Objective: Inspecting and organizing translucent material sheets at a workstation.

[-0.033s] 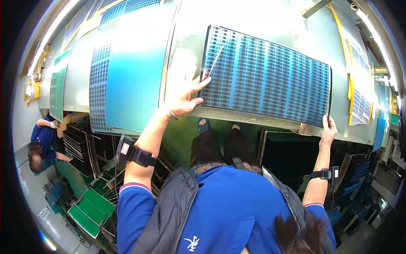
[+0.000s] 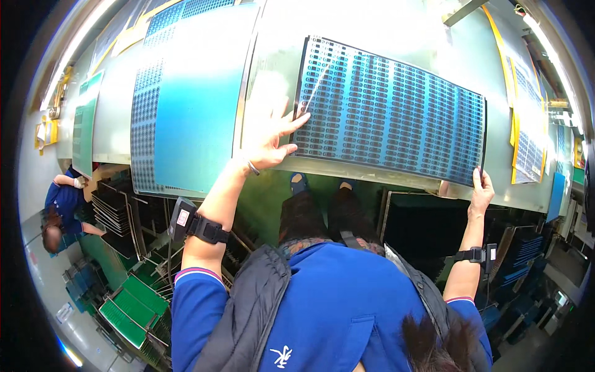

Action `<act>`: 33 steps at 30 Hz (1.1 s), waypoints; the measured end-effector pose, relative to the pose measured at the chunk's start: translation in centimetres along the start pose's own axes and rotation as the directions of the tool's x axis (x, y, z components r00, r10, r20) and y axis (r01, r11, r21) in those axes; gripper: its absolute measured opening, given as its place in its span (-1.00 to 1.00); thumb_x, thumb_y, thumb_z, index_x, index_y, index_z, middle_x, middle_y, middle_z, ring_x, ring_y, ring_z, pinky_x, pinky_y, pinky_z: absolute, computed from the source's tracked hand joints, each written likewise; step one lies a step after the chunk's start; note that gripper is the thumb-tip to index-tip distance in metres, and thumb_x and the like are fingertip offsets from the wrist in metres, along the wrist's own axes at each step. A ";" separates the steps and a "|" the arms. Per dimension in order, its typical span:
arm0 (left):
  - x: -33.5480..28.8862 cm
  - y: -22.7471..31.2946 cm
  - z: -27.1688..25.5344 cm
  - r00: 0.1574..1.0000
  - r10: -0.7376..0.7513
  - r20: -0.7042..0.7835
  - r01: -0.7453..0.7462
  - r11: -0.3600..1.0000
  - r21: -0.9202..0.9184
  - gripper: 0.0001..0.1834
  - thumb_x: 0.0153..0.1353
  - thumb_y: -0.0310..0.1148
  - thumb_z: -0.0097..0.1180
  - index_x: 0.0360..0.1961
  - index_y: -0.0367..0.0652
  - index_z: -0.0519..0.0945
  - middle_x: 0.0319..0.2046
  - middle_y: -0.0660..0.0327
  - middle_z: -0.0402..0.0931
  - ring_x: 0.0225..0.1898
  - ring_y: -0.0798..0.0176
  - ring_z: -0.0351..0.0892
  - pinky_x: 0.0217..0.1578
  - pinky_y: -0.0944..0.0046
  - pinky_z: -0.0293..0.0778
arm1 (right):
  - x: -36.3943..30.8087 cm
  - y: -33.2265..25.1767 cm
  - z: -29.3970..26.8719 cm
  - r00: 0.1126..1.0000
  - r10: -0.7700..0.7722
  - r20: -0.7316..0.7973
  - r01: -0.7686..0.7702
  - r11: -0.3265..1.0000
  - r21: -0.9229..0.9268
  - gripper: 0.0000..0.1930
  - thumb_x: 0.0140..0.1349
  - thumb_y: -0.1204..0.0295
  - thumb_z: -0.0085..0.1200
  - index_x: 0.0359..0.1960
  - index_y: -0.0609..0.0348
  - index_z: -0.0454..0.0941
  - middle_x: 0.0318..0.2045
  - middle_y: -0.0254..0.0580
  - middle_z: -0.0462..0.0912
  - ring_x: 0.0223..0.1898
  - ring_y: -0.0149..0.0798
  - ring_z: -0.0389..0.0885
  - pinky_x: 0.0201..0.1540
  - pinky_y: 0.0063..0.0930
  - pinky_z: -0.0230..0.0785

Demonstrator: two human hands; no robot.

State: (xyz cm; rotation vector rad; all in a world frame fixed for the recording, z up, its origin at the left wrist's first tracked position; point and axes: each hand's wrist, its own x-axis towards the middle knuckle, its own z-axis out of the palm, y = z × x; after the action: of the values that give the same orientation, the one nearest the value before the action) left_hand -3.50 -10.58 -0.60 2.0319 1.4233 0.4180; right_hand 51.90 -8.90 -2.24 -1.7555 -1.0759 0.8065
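A blue panel [image 2: 396,111] covered with rows of small dark patterns lies slightly askew on the bright table in front of me, its dark edges showing at both ends. My left hand [image 2: 271,136] rests at the panel's left edge with its fingers spread, one fingertip touching the patterned face. At the near right corner my right hand [image 2: 481,189] pinches the panel between thumb and fingers. Left of my left hand lies a plain light-blue sheet [image 2: 198,118], over a dark patterned sheet [image 2: 145,124] that shows along its left side.
Yellow-edged patterned sheets [image 2: 528,124] lie on the table's right. Racks with green boards [image 2: 133,310] and dark boards stand at lower left; more racks [image 2: 524,254] stand at lower right. A co-worker in blue [image 2: 64,201] is at the far left. A metal bar [image 2: 463,11] juts over the table's back.
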 end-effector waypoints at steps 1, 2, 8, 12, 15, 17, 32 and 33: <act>0.0 0.0 -0.1 1.000 -0.002 0.001 0.002 1.000 -0.002 -0.18 -0.09 -0.40 0.27 0.26 0.23 0.27 0.31 0.24 0.12 0.38 -0.08 -0.15 0.34 -0.06 -0.28 | 0.0 0.0 0.0 1.000 -0.003 0.001 0.003 1.000 0.007 -0.80 0.23 0.46 0.10 -0.15 0.28 0.58 -0.28 -0.38 0.60 -0.26 -0.55 0.48 -0.12 -0.67 0.31; -0.1 0.1 -0.2 1.000 -0.003 0.020 0.003 1.000 0.004 -0.17 -0.08 -0.39 0.27 0.28 0.25 0.25 0.33 0.24 0.09 0.38 -0.08 -0.18 0.33 -0.07 -0.29 | 0.0 0.0 0.0 1.000 -0.010 0.007 0.010 0.999 0.038 -0.80 0.23 0.45 0.10 -0.16 0.27 0.58 -0.29 -0.38 0.60 -0.27 -0.55 0.48 -0.13 -0.66 0.31; 0.0 0.3 -0.4 0.997 -0.018 0.076 0.012 0.997 0.077 -0.15 -0.06 -0.33 0.28 0.30 0.26 0.20 0.36 0.23 -0.02 0.39 -0.11 -0.25 0.32 -0.11 -0.31 | 0.1 0.3 0.0 1.000 -0.020 0.013 0.020 0.999 0.035 -0.79 0.23 0.42 0.11 -0.16 0.26 0.58 -0.30 -0.38 0.60 -0.28 -0.56 0.47 -0.13 -0.66 0.31; 0.1 0.4 -0.5 0.995 -0.021 0.095 0.011 0.994 0.107 -0.13 -0.07 -0.30 0.29 0.31 0.26 0.18 0.37 0.21 -0.05 0.39 -0.14 -0.26 0.32 -0.14 -0.31 | 0.2 0.6 0.1 1.000 0.000 0.006 0.000 1.000 0.011 -0.79 0.23 0.42 0.10 -0.15 0.26 0.58 -0.30 -0.39 0.60 -0.28 -0.56 0.47 -0.13 -0.66 0.31; 0.1 0.6 -0.5 0.997 -0.003 0.081 -0.007 0.993 0.118 -0.13 -0.06 -0.30 0.29 0.31 0.26 0.16 0.37 0.21 -0.07 0.39 -0.15 -0.26 0.32 -0.15 -0.31 | 0.2 0.7 0.0 1.000 0.002 0.005 -0.002 1.000 0.018 -0.79 0.23 0.43 0.10 -0.15 0.26 0.58 -0.30 -0.39 0.60 -0.27 -0.56 0.48 -0.12 -0.66 0.31; 0.0 0.7 -0.5 0.997 -0.015 0.082 0.005 0.993 0.122 -0.13 -0.06 -0.30 0.28 0.31 0.27 0.16 0.38 0.22 -0.08 0.39 -0.15 -0.26 0.32 -0.15 -0.30 | 0.2 0.8 -0.3 0.999 -0.014 0.035 0.011 0.998 0.064 -0.80 0.23 0.45 0.10 -0.15 0.27 0.58 -0.30 -0.38 0.60 -0.25 -0.56 0.48 -0.11 -0.66 0.31; 0.5 2.0 -1.4 0.988 -0.044 0.149 -0.006 0.948 0.318 -0.06 -0.11 -0.37 0.26 0.35 0.15 0.10 0.40 0.21 -0.20 0.42 -0.02 -0.38 0.32 -0.15 -0.38 | 2.6 -6.8 -2.5 0.890 0.191 0.414 -0.299 0.930 0.215 -0.46 0.09 0.47 0.13 0.13 0.23 0.25 -0.02 -0.10 0.50 -0.06 -0.33 0.49 -0.03 -0.51 0.30; 0.8 2.3 -1.4 0.976 -0.104 0.193 0.050 0.963 0.264 -0.05 -0.12 -0.39 0.26 0.35 0.10 0.10 0.40 0.18 -0.20 0.42 -0.03 -0.39 0.32 -0.14 -0.39 | 4.3 -7.7 -2.0 0.869 0.114 0.481 -0.279 0.916 0.287 -0.36 0.10 0.43 0.16 0.22 0.22 0.15 0.05 -0.03 0.46 -0.04 -0.32 0.49 -0.05 -0.53 0.32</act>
State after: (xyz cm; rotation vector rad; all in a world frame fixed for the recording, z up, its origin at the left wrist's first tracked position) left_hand -2.39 -9.94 1.88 2.1407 1.4836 -0.0142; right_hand 52.84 -4.03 5.31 -1.4164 -0.9729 1.5035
